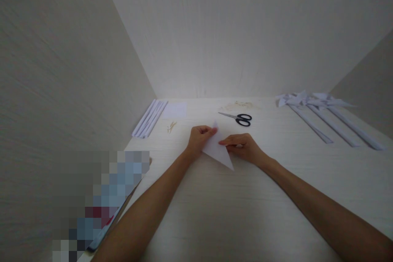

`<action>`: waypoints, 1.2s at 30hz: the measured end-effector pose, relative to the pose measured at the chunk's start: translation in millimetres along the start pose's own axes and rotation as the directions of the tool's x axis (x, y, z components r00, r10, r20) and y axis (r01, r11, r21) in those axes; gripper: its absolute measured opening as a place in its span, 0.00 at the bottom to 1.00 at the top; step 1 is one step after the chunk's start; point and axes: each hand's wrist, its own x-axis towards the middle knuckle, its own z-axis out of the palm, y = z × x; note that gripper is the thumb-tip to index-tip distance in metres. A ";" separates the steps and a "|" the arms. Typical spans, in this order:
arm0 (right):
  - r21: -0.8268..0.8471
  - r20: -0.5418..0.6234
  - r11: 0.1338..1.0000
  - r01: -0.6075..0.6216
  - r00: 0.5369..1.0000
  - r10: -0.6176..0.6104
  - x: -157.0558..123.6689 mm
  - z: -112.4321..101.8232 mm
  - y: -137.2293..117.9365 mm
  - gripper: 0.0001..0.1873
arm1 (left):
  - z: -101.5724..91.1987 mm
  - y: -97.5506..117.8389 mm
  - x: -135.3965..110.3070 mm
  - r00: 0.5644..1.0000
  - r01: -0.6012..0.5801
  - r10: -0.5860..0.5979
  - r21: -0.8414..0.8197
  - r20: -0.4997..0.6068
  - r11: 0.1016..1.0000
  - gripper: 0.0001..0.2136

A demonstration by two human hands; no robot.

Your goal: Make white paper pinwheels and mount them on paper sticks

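A white sheet of paper folded into a triangle [217, 147] is held up over the middle of the table. My left hand [199, 139] pinches its left side, thumb on top near the upper corner. On the opposite edge, my right hand [242, 146] grips the paper between thumb and fingers. One point of the triangle hangs down toward me, and another points away. Just beyond my hands lies a pair of scissors [241, 119] with black handles, blades toward the left.
At the right lie several paper pinwheels [302, 99] on rolled paper sticks. Rolled paper tubes [150, 118], a square paper sheet [175, 110] and small wooden sticks [172, 126] sit at the left. Thin scraps [242, 105] lie by the back wall. A blurred-out object [113, 196] stands at the left edge.
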 end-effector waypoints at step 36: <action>0.084 -0.252 0.978 -0.191 0.945 0.206 9.8 4.2 -5.0 0.14 | 13.0 1.4 -4.7 0.999 -0.016 0.026 -0.221 0.044 0.975 0.08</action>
